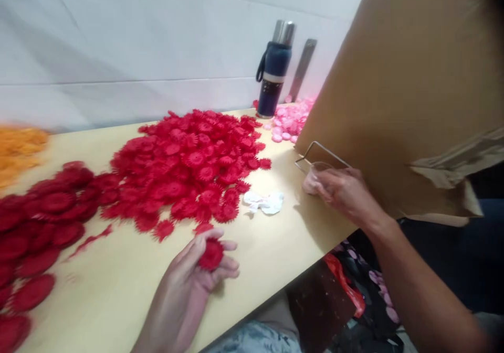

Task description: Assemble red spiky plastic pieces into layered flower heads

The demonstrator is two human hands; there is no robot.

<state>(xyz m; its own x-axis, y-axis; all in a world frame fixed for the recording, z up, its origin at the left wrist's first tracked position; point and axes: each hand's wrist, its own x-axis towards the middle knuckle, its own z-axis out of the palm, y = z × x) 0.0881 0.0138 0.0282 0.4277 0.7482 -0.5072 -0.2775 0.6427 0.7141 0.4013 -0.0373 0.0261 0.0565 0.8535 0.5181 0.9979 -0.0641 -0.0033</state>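
Observation:
My left hand (197, 277) is low over the table front, holding a small red fabric-like flower (211, 254) between thumb and fingers. My right hand (346, 193) is closed beside the cardboard, on a bent metal wire frame (331, 153). A pale pinkish lump (311, 181) shows at its fingertips, too blurred to name. Between the hands lies a crumpled white scrap (264, 203). Behind my left hand spreads a large pile of red flowers (192, 159) with fringed edges.
Larger dark red discs (59, 201) lie at left, with orange pieces (19, 146) beyond. A blue flask (274, 72) and pink pieces (289, 119) are by the wall. A big cardboard box (413, 80) blocks the right side. Beneath the table edge is a red plastic strip (346, 285).

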